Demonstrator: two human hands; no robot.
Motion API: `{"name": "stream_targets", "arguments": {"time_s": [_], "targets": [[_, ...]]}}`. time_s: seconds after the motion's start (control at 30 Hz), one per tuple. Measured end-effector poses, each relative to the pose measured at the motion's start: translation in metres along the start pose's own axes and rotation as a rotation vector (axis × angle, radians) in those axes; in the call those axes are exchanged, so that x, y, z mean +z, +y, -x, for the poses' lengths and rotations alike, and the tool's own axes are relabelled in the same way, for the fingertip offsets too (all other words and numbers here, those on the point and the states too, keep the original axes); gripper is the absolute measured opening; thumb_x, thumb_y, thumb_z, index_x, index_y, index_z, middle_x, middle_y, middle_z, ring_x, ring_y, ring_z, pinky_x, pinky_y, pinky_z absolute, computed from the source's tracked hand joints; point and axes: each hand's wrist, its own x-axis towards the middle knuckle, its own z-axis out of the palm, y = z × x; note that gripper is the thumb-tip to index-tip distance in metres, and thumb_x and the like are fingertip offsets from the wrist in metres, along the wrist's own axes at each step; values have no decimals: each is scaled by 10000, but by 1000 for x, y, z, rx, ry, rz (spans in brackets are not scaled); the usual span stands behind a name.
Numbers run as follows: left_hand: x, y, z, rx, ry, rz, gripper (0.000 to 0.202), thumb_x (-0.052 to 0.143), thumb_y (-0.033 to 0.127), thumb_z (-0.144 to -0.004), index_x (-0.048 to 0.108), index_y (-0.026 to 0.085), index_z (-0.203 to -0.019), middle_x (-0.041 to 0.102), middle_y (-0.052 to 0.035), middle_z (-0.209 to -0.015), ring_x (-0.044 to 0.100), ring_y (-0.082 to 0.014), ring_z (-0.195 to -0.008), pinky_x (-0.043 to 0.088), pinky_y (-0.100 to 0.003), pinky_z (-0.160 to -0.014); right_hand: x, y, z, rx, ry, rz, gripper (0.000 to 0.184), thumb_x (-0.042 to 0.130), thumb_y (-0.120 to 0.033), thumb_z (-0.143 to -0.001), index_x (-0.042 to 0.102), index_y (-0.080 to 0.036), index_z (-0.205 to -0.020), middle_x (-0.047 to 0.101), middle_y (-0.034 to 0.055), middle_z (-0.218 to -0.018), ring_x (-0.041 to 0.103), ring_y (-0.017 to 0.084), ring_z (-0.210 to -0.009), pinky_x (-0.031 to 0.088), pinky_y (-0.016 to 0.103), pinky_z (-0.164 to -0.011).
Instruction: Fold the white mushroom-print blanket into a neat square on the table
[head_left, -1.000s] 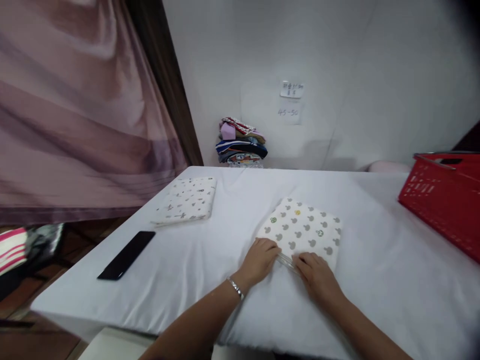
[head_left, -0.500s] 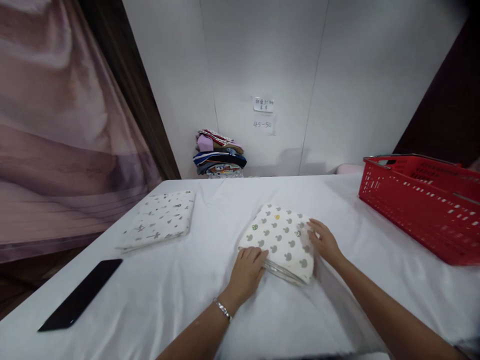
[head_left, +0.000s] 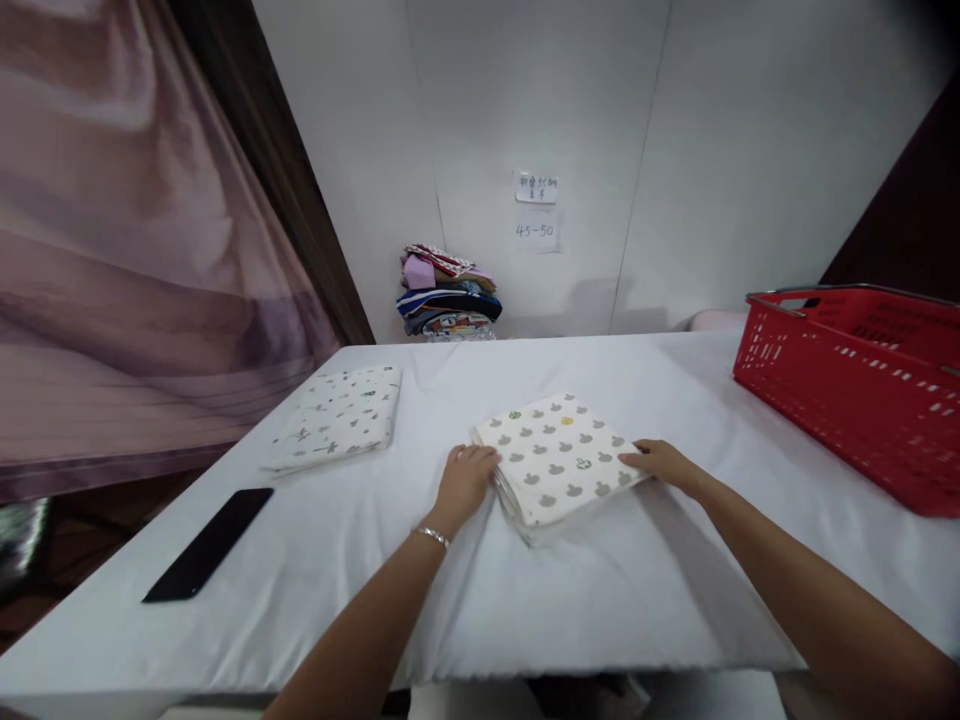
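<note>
A folded white cloth (head_left: 559, 465) with grey mushroom-like prints and a few green and yellow ones lies at the middle of the table, turned at an angle. My left hand (head_left: 466, 482), with a silver bracelet at the wrist, has its fingers closed at the cloth's left corner. At the right corner, my right hand (head_left: 660, 463) pinches the edge, thumb on top and the other fingers partly hidden beneath. Another folded white cloth (head_left: 345, 415) with small dark prints rests farther left, apart from both hands.
A black flat slab (head_left: 210, 545), perhaps a phone, lies on the white-covered table (head_left: 315, 640) at left. On the right stands a red plastic basket (head_left: 840, 400). Stacked folded fabrics (head_left: 450, 295) sit behind the table, below paper signs (head_left: 537, 210) on the wall. A pink curtain (head_left: 150, 250) hangs left.
The mushroom-print cloth has turned clockwise. My left hand has shifted left and up to its left corner, while my right hand now pinches the right corner. The camera view has also moved slightly.
</note>
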Motion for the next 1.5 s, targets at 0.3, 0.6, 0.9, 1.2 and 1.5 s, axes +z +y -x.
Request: {"name": "stream_targets", "arguments": {"time_s": [0.3,0.6,0.9,1.2,1.5], "targets": [[-11,20,-1,-137,-8,250,354,458,88,-767,623,203,-1058,631,-37,-1128,524,-196,-1084,390,-412,-958,8,8,72,48,195,-277,441,503,-537,-779,656,-199,-1016,664,54,-1021,583,242,-970,443,354,-857],[-15,94,41,79,-70,225,322,547,263,-843,538,235,-1164,581,-70,-1166,498,-215,-1098,302,-470,-1017,14,32,77,-224,44,-371,583,601,-343,-736,464,-225,-1290,563,60,-1168,561,190,-959,450,351,-870],[-12,65,43,30,-78,89,315,503,144,-838,564,252,-1127,602,-36,-1164,490,-218,-1120,306,-465,-1006,21,11,94,-308,81,-86,367,481,-405,-836,561,-249,-1158,594,22,-905,553,166,-766,457,313,-708],[-16,74,43,-41,-32,113,347,547,191,-800,539,213,-1146,580,-56,-1191,463,-233,-1153,276,-466,-1032,28,15,118,-218,90,-212,442,525,-412,-817,523,-248,-1228,595,27,-945,547,153,-749,464,302,-707],[-1,118,14,106,-62,165,275,532,280,-861,537,226,-1130,576,-53,-1163,483,-216,-1081,322,-430,-980,29,16,116,-267,95,-186,396,482,-431,-856,528,-261,-1210,588,29,-952,546,165,-782,458,310,-735]]}}
